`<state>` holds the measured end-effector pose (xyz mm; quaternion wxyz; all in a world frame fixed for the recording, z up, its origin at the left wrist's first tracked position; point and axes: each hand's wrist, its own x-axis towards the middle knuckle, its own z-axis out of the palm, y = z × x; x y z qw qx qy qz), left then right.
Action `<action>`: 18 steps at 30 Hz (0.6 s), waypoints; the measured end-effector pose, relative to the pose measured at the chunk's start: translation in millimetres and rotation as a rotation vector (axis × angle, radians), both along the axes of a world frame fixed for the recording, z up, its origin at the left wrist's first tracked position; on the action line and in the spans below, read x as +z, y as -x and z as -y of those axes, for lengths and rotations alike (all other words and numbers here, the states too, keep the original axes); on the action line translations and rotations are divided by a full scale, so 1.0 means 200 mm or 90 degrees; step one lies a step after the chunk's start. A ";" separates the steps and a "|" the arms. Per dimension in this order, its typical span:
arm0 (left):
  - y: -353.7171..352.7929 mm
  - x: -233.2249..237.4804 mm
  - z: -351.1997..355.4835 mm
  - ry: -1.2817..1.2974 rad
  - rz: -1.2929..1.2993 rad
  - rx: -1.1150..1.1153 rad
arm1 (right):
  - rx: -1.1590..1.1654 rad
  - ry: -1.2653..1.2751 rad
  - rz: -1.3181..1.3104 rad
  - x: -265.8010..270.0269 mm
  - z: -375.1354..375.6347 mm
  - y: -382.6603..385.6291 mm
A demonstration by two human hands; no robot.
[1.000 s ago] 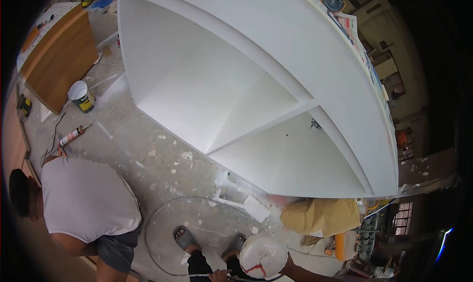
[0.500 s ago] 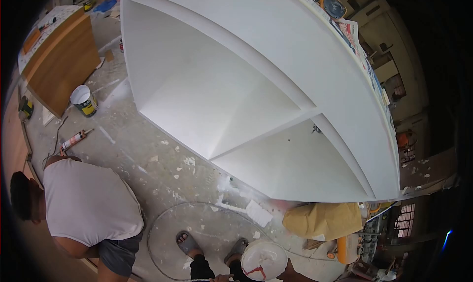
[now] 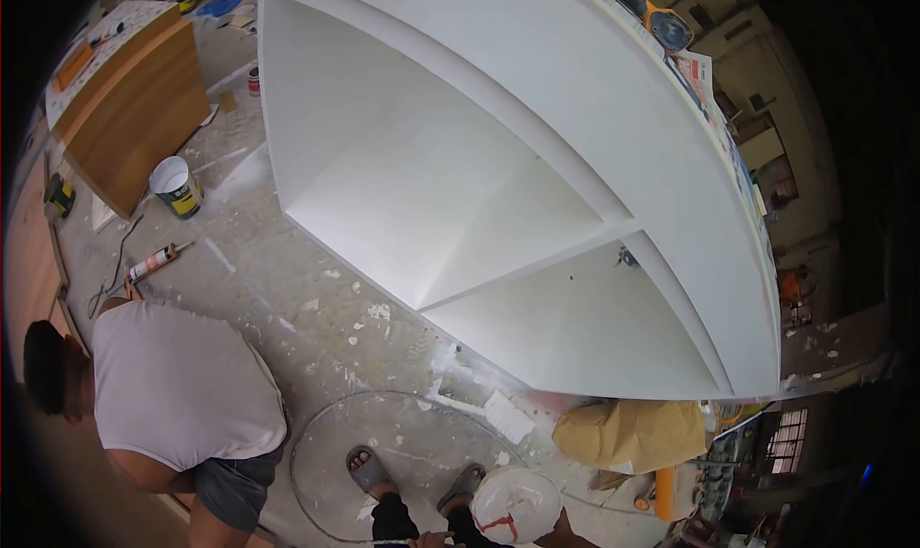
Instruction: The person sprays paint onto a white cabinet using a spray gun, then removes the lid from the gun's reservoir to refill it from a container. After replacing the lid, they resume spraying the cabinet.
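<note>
At the bottom edge, my left hand (image 3: 431,540) shows only in part, its fingers closed round the thin hose (image 3: 311,490) that loops over the floor. A round white container (image 3: 517,506), smeared inside with white and marked with a red streak, is just right of my legs. What looks like my right arm (image 3: 567,533) comes out from behind this container; the fingers are hidden, so their grip cannot be made out. Ahead stands a large white cabinet (image 3: 422,307) with a divider between two open compartments.
A person in a white top (image 3: 187,395) crouches at the left, near a caulking gun (image 3: 153,262). Behind are a paint can (image 3: 176,189) and a wooden cabinet (image 3: 134,107). A brown paper bag (image 3: 632,435) lies by the white cabinet. A sander (image 3: 668,26) rests on top.
The view has shifted slightly, so the cabinet and floor items sit a little further right and lower. The hands and container stay nearly in place.
</note>
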<state>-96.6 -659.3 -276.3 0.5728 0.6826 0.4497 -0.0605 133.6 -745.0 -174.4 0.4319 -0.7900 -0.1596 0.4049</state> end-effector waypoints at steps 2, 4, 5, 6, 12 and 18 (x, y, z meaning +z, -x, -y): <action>0.01 0.00 -0.01 -0.009 0.008 0.010 | -0.181 -0.023 -0.146 -0.11 0.09 0.03; 0.01 0.02 -0.04 0.053 0.021 0.030 | -0.171 -0.046 -0.141 -0.11 0.09 0.03; 0.00 0.03 -0.06 0.052 0.022 0.028 | -0.172 -0.047 -0.140 -0.09 0.09 0.03; 0.00 0.03 -0.06 0.042 0.013 0.016 | -0.072 -0.026 -0.025 0.01 0.01 0.02; 0.01 -0.11 -0.05 -0.014 -0.007 -0.042 | 0.043 -0.032 0.113 0.26 -0.19 0.07; 0.05 -0.17 -0.10 -0.084 -0.017 -0.055 | -0.305 -0.252 -0.397 0.63 -0.52 0.03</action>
